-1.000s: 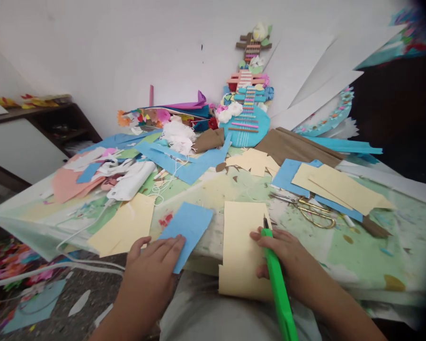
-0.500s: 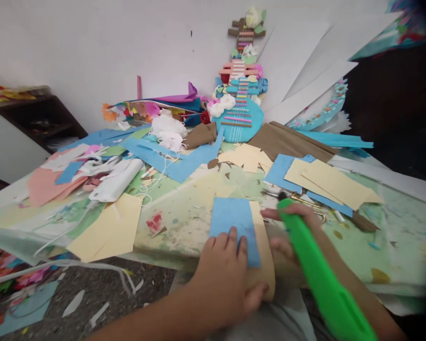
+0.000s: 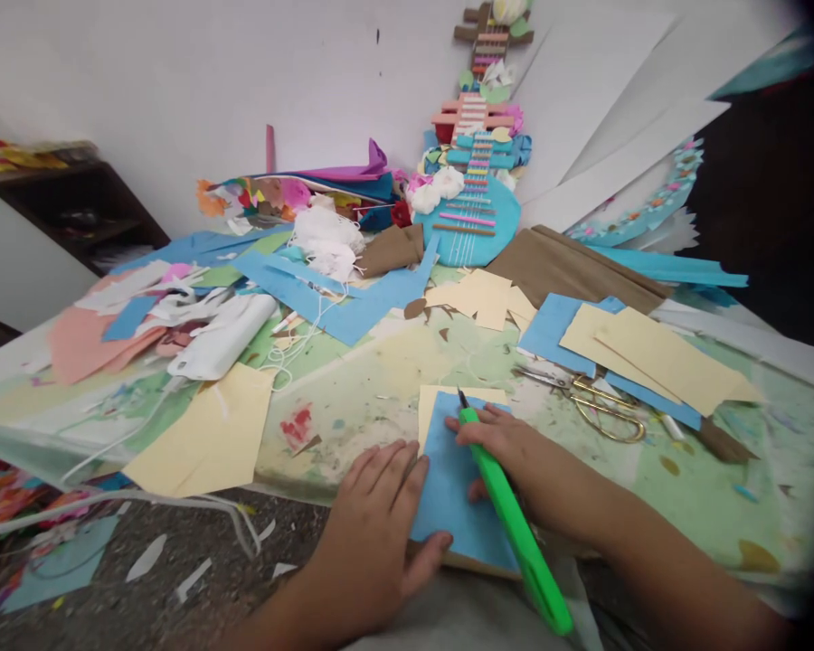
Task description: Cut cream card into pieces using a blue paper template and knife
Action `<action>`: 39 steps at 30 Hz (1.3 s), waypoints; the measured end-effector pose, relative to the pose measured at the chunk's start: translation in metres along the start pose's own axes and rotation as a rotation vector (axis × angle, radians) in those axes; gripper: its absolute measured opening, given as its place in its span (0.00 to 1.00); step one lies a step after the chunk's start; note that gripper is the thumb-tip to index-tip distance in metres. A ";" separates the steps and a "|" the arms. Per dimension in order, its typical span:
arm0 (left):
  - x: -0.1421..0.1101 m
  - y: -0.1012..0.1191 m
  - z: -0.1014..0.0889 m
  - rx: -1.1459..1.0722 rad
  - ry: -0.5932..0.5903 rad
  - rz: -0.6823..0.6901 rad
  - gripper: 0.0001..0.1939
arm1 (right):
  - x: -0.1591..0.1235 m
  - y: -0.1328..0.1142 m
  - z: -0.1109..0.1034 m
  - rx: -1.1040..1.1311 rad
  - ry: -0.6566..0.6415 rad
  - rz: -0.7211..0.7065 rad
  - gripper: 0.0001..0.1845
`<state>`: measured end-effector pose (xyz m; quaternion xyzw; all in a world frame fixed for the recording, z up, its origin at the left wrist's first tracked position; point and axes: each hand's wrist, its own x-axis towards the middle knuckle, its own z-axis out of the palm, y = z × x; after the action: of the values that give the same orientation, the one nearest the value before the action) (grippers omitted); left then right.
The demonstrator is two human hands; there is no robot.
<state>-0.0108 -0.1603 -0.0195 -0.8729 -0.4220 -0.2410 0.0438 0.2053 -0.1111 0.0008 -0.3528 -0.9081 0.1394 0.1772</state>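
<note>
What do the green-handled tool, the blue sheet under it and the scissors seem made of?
Green-handled tool: probably plastic, smooth and evenly bright, with a dark tip.
Blue sheet: perhaps felt or paper; matte, straight-edged, without shine.
Scissors: apparently metal; the gold-toned handles catch light and the blades look grey.

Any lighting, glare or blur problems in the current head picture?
Head view: soft light, no strong glare on the blue sheet; head view, right edge: sunk in black; head view, lower left: coloured scraps look soft; head view, right of centre: green tool and scissors readable.
</note>
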 end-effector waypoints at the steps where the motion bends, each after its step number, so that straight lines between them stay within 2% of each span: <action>1: -0.001 -0.004 0.000 0.013 -0.026 0.023 0.26 | 0.004 -0.001 -0.002 -0.001 -0.027 -0.003 0.19; 4: -0.005 -0.012 -0.004 0.001 -0.114 0.108 0.29 | 0.013 -0.001 -0.006 0.026 -0.088 -0.009 0.19; 6: -0.005 -0.015 -0.007 -0.025 -0.140 0.118 0.29 | 0.017 0.002 -0.007 0.070 -0.106 -0.010 0.19; 9: -0.004 -0.016 -0.009 -0.057 -0.101 0.098 0.26 | 0.020 0.009 -0.007 0.165 -0.131 -0.010 0.20; 12: 0.000 -0.015 -0.007 -0.043 -0.058 0.132 0.23 | 0.024 0.014 -0.008 0.225 -0.159 0.015 0.21; 16: 0.004 -0.015 -0.006 -0.017 -0.082 0.193 0.23 | 0.027 0.015 -0.011 0.219 -0.190 0.071 0.22; 19: 0.005 -0.017 -0.007 -0.009 -0.128 0.220 0.24 | 0.027 0.014 -0.007 0.209 -0.142 0.073 0.24; 23: 0.005 -0.018 -0.008 0.011 -0.129 0.243 0.24 | 0.024 0.011 0.001 0.165 -0.081 0.043 0.21; 27: 0.004 -0.018 -0.009 0.008 -0.126 0.261 0.24 | 0.023 0.008 0.002 0.161 -0.055 0.038 0.19; 39: 0.006 -0.019 -0.010 0.012 -0.121 0.289 0.24 | 0.023 0.012 0.006 0.199 -0.039 0.049 0.22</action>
<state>-0.0257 -0.1472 -0.0103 -0.9372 -0.2951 -0.1765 0.0576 0.1937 -0.0873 -0.0044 -0.3526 -0.8842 0.2402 0.1902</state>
